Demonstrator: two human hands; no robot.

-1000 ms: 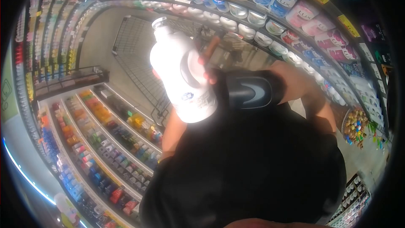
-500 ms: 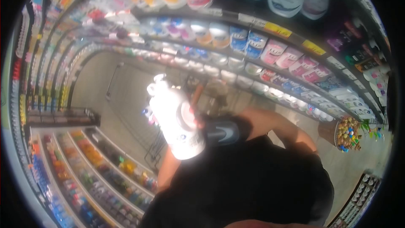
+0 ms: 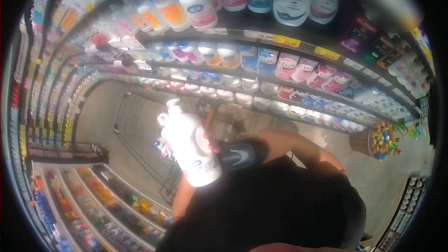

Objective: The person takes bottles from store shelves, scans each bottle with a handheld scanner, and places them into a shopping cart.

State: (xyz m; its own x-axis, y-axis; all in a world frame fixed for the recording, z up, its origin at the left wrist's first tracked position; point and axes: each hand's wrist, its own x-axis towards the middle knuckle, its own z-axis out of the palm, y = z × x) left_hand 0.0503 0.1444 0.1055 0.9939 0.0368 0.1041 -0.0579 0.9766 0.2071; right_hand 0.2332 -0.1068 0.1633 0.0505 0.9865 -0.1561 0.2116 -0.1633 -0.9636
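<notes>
A large white bottle point(image 3: 189, 147), overexposed by glare, tilts in front of my body, with its neck toward the upper left. My right hand point(image 3: 212, 143) comes in from the right, its fingertips closed at the bottle's handle side; a dark band or device point(image 3: 238, 155) sits by the wrist. My left forearm point(image 3: 183, 198) rises to the bottle's base, but my left hand is hidden behind it. Small coloured and white shapes point(image 3: 163, 147) show at the bottle's left edge, too unclear to name.
A wire shopping cart point(image 3: 144, 147) stands on the floor beyond the bottle. Curved shelves of bottles point(image 3: 261, 60) with price labels run across the top. Lower shelves of coloured products point(image 3: 112, 205) fill the lower left. A basket of small round items point(image 3: 366, 143) stands at the right.
The view has turned, bringing more upper shelving into sight. In the picture, the bottle and both arms sit lower and farther left than a second ago. My right hand still grips the bottle.
</notes>
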